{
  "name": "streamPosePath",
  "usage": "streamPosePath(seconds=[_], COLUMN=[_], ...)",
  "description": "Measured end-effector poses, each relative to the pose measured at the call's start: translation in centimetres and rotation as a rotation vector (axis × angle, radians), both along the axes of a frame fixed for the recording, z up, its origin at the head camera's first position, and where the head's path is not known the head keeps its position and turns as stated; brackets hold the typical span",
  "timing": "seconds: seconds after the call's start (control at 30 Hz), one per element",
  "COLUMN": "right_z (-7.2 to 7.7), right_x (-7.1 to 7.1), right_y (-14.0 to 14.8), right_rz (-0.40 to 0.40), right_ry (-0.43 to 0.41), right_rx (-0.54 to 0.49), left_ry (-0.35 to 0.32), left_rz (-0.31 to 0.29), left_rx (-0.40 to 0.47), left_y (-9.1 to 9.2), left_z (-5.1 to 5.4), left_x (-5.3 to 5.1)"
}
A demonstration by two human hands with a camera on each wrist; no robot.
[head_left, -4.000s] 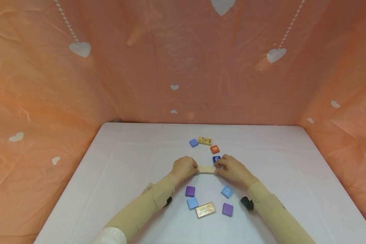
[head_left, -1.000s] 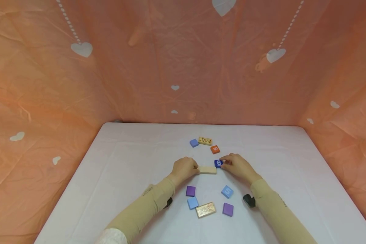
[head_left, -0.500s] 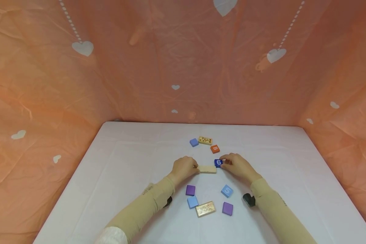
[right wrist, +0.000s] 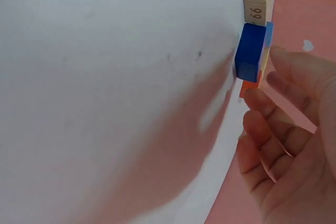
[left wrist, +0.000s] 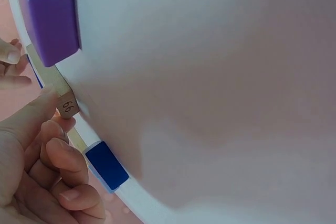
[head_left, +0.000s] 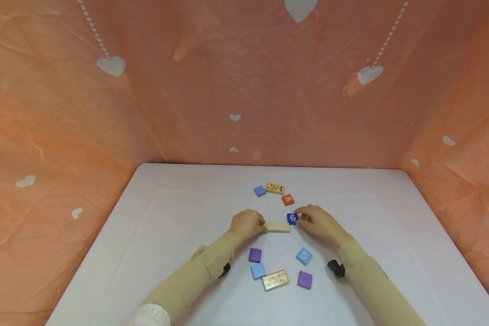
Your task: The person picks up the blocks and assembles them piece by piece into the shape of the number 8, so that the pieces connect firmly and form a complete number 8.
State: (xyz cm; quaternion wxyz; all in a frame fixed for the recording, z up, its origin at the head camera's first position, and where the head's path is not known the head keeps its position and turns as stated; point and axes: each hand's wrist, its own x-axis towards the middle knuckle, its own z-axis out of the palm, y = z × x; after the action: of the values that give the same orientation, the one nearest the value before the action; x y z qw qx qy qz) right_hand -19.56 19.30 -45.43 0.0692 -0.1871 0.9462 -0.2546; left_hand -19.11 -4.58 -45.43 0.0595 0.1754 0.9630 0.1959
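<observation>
My left hand (head_left: 244, 224) pinches the left end of a pale wooden block (head_left: 278, 227) lying on the table. In the left wrist view the thumb and a finger sit at the end of the wooden block (left wrist: 68, 106) marked "66". A dark blue tile (head_left: 292, 218) with a white 6 lies by the block's right end. Beside that tile is my right hand (head_left: 319, 224), fingertips at its right edge. In the right wrist view its fingers are loosely bent, and the dark blue tile (right wrist: 251, 51) is not gripped between them.
Behind lie an orange B tile (head_left: 287, 199), a gold block (head_left: 275, 188) and a periwinkle tile (head_left: 260, 191). In front are purple tiles (head_left: 255, 255), a light blue tile (head_left: 258, 271), a gold block (head_left: 275, 280) and a light blue 5 tile (head_left: 304, 256).
Since four seconds ago, my right hand has left the wooden block's right end and moved right. The dark blue tile has shifted slightly right and nearer. My left hand has stayed put.
</observation>
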Motion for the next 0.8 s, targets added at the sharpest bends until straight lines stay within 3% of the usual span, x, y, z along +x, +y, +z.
streamPosePath(seconds=[0.23, 0.8], right_z=[0.3, 1.3], right_x=[1.1, 4.4], right_y=[0.3, 0.9], right_rz=[-0.01, 0.001], right_ry=[0.032, -0.105], right_rx=[0.006, 0.053], left_ry=[-0.006, 0.008], left_rz=[0.006, -0.002], left_rx=[0.002, 0.002], left_y=[0.0, -0.2], left_z=[-0.1, -0.3], left_x=[0.0, 0.0])
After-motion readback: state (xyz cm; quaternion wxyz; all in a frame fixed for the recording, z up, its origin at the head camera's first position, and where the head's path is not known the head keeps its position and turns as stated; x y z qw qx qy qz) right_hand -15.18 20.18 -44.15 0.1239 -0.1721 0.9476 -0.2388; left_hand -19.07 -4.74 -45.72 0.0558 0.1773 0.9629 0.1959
